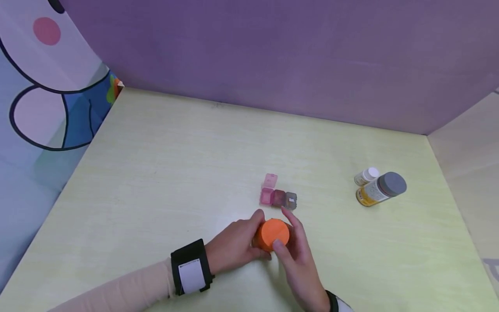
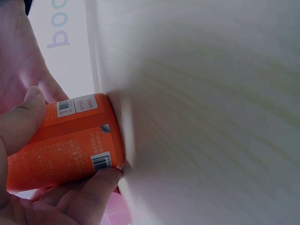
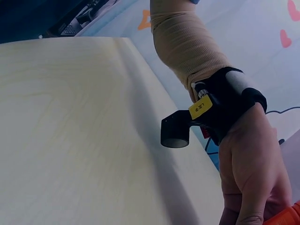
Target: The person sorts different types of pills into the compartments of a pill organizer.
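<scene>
An orange pill bottle (image 1: 274,232) with an orange lid is held between both hands, low over the table at front centre. From its left side my left hand (image 1: 235,243) grips the body, thumb and fingers round it. The left wrist view shows the bottle (image 2: 70,140) with printed labels and barcodes, its base close to the tabletop. My right hand (image 1: 300,260) holds it from the right, thumb at the lid's near edge and fingers along the far right side. Just beyond the hands lies a small pill organizer (image 1: 278,198) with pink, dark red and grey compartments; the pink lid stands open.
At the right on the table (image 1: 175,151) stand a small white-capped bottle (image 1: 367,175) and a larger grey-capped bottle (image 1: 380,189), close together. A purple wall panel (image 1: 273,56) borders the back; a printed cloth (image 1: 46,108) hangs on the left.
</scene>
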Tool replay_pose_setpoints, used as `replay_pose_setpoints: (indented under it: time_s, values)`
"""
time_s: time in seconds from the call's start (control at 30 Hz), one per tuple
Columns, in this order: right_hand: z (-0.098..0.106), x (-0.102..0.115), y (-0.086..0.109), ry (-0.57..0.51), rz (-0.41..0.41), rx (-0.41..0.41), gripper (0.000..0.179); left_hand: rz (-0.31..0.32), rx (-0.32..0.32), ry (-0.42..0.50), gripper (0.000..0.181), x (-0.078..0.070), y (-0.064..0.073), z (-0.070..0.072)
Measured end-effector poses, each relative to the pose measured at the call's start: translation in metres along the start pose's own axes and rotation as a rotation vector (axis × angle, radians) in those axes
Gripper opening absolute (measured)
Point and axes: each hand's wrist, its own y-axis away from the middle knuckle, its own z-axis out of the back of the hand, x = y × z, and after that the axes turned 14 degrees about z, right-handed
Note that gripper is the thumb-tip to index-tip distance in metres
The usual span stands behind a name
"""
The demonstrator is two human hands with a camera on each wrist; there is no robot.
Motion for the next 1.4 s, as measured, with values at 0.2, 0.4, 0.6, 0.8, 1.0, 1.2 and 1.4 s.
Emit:
replay_pose_setpoints:
  time_s: [0.2, 0.4, 0.6, 0.8, 1.0, 1.2, 1.4]
  values:
    - [-0.0028, 0.0028, -0.0008, -0.009, -0.003, -0.014, 0.051, 0.013, 0.005, 0.014, 0.049, -0.0004, 0.0003, 0.0003]
    - [0.0004, 0.0042, -0.0032, 0.004, -0.043, 0.019, 0.042, 0.004, 0.007, 0.006, 0.050, -0.0006, 0.0011, 0.0013]
    - [0.0038, 0.0056, -0.0048, -0.037, -0.087, 0.063, 0.048, 0.006, 0.019, 0.002, 0.051, -0.0004, 0.0004, 0.0021]
    - [0.0025, 0.0019, -0.0024, -0.032, -0.041, 0.044, 0.050, 0.013, 0.008, -0.008, 0.049, -0.0007, -0.0001, 0.0010]
    - [0.0020, 0.0046, -0.0040, -0.025, -0.056, 0.043, 0.043, 0.001, 0.004, -0.009, 0.049, -0.0004, 0.0003, 0.0011]
    - [0.0048, 0.0074, -0.0060, -0.039, -0.078, 0.079, 0.048, -0.004, 0.018, -0.002, 0.051, -0.0004, 0.0007, 0.0029]
    - [0.0021, 0.0027, -0.0023, -0.026, -0.015, 0.045, 0.052, -0.007, 0.005, -0.004, 0.049, -0.0003, 0.0006, 0.0016]
